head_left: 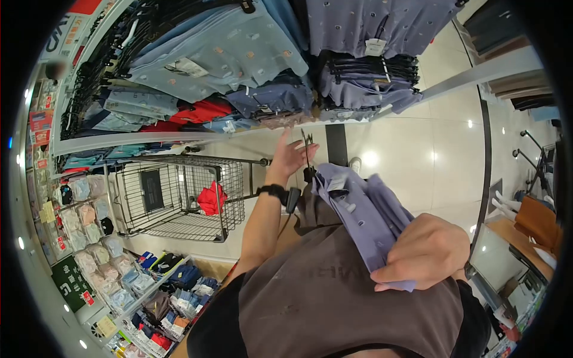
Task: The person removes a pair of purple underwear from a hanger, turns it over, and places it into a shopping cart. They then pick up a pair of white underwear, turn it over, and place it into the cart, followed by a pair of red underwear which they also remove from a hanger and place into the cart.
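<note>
My right hand (425,250) is closed round the lower end of a lavender garment (365,219) with a small print, in front of my chest. The garment's upper end carries a white tag (338,181) and meets a black hanger (308,173), whose hook points up. Beside that hook is my left hand (290,156), palm up with its fingers spread. A black band with a dark device (280,194) is strapped to the left wrist. More lavender garments (373,89) of similar look hang on the rack above.
Light blue printed garments (221,56) hang along the rack's white rail (149,140). A wire shopping cart (173,197) with a red item (212,198) stands at left. Small packaged goods (98,238) line the far left. Pale floor tiles (430,149) extend to the right.
</note>
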{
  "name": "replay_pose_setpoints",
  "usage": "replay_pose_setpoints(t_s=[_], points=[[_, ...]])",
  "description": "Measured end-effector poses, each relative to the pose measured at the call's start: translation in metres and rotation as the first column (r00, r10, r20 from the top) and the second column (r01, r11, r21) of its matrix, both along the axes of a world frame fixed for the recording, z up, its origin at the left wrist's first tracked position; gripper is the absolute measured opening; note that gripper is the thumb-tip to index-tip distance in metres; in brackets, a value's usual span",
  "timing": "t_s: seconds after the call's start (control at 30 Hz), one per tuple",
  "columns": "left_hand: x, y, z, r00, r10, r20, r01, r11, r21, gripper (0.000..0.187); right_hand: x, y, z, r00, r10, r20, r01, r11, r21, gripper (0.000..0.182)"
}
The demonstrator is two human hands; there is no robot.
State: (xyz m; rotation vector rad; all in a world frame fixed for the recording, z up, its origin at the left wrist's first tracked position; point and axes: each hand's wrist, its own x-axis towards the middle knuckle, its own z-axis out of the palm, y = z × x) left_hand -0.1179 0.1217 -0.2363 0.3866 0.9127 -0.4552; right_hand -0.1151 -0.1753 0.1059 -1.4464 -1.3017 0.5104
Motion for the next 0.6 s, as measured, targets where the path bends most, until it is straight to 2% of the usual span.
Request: replay_pose_setpoints(t_s=[0.03, 0.07, 0.1, 0.17, 0.2, 0.23, 0.27, 0.3, 0.33, 0.4, 0.43, 0.47, 0.53, 0.6], points=[[0.012, -0.002, -0.028, 0.970, -0.209, 0.126, 0.204, 0.978, 0.050, 0.082, -0.001, 0.001, -0.003, 0.999, 0.038, -0.027, -0.038, 0.999, -0.006, 0.016], [0.022, -0.008, -0.043, 0.878, -0.410, 0.246, 0.390, 0.912, 0.127, 0.072, -0.002, 0.001, -0.003, 0.996, 0.073, -0.047, -0.073, 0.997, -0.011, 0.017], [0.034, -0.023, -0.009, 0.879, -0.414, 0.236, 0.412, 0.909, 0.060, 0.050, -0.002, 0.001, 0.001, 0.997, 0.064, -0.037, -0.065, 0.998, -0.021, 0.017], [0.056, -0.038, 0.017, 0.842, -0.436, 0.318, 0.452, 0.892, 0.025, 0.054, -0.004, -0.001, 0.009, 0.998, 0.048, -0.033, -0.053, 0.985, -0.166, 0.021], [0.065, -0.045, 0.030, 0.806, -0.445, 0.390, 0.484, 0.875, -0.002, 0.058, -0.004, -0.005, 0.010, 0.999, 0.038, -0.030, -0.042, 0.984, -0.172, 0.021], [0.069, -0.049, 0.057, 0.819, -0.374, 0.435, 0.470, 0.872, -0.135, 0.059, -0.003, -0.009, 0.010, 0.996, -0.075, -0.057, 0.063, 0.980, -0.190, 0.023], [0.070, -0.054, 0.082, 0.812, -0.381, 0.442, 0.479, 0.868, -0.131, 0.059, 0.001, -0.015, 0.010, 0.979, -0.187, -0.077, 0.168, 0.964, -0.208, 0.026], [0.069, -0.059, 0.108, 0.670, -0.425, 0.608, 0.510, 0.859, 0.038, 0.065, 0.009, -0.025, 0.009, 0.961, -0.228, -0.155, 0.183, 0.949, -0.258, 0.025], [0.064, -0.064, 0.134, 0.494, -0.471, 0.731, 0.499, 0.842, 0.206, 0.072, 0.016, -0.031, 0.005, 0.960, -0.238, -0.148, 0.196, 0.947, -0.255, 0.025], [0.059, -0.075, 0.196, 0.307, -0.548, 0.778, 0.485, 0.794, 0.367, 0.086, 0.027, -0.041, -0.005, 0.923, -0.345, -0.172, 0.302, 0.925, -0.230, 0.020], [0.058, -0.077, 0.219, 0.321, -0.532, 0.783, 0.562, 0.773, 0.295, 0.092, 0.031, -0.043, -0.006, 0.921, -0.354, -0.165, 0.315, 0.922, -0.224, 0.020], [0.055, -0.077, 0.234, 0.242, -0.493, 0.836, 0.596, 0.755, 0.273, 0.085, 0.035, -0.044, -0.006, 0.893, -0.407, -0.189, 0.358, 0.900, -0.248, 0.019], [0.043, -0.080, 0.271, 0.172, -0.594, 0.786, 0.536, 0.726, 0.432, 0.083, 0.040, -0.049, -0.007, 0.862, -0.461, -0.213, 0.403, 0.876, -0.264, 0.018], [0.037, -0.079, 0.288, 0.050, -0.654, 0.755, 0.522, 0.661, 0.539, 0.079, 0.046, -0.054, -0.007, 0.877, -0.481, 0.021, 0.479, 0.868, -0.131, 0.020]])
